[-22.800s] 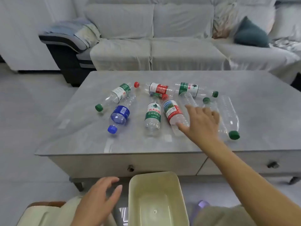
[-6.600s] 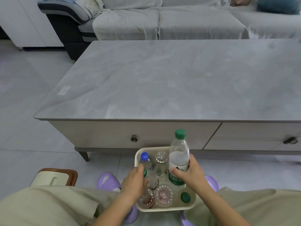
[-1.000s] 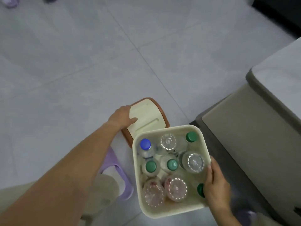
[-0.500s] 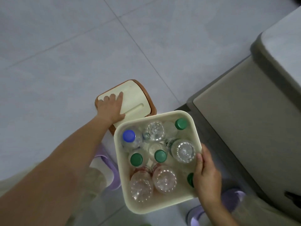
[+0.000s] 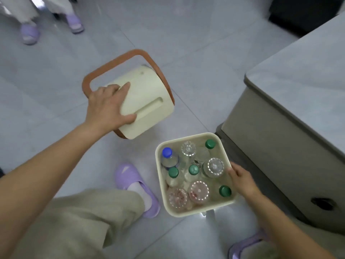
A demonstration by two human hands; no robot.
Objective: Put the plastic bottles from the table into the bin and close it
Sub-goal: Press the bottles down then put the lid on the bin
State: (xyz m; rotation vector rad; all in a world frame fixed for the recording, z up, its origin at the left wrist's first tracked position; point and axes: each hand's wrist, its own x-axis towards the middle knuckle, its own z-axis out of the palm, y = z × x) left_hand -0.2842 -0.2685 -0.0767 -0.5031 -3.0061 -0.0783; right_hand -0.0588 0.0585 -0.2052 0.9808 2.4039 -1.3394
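The cream bin point(image 5: 194, 213) stands on the floor with its top uncovered. Several plastic bottles point(image 5: 194, 170) stand packed inside it, some cap up in green and blue, some bottom up. My left hand point(image 5: 108, 107) grips the cream lid point(image 5: 149, 101), which has a brown rim, and holds it lifted and tilted up and to the left of the bin. The flap part hangs partly out of the brown frame. My right hand point(image 5: 242, 181) holds the bin's right rim.
The grey coffee table point(image 5: 302, 86) with its drawer front stands to the right of the bin. My legs and purple slippers point(image 5: 136, 186) are below and left of it. Another person's feet in purple slippers point(image 5: 29, 32) stand at the top left.
My left hand has lifted the lid off the floor; it now hangs tilted above and left of the bin. My right hand has stayed on the bin's right rim.
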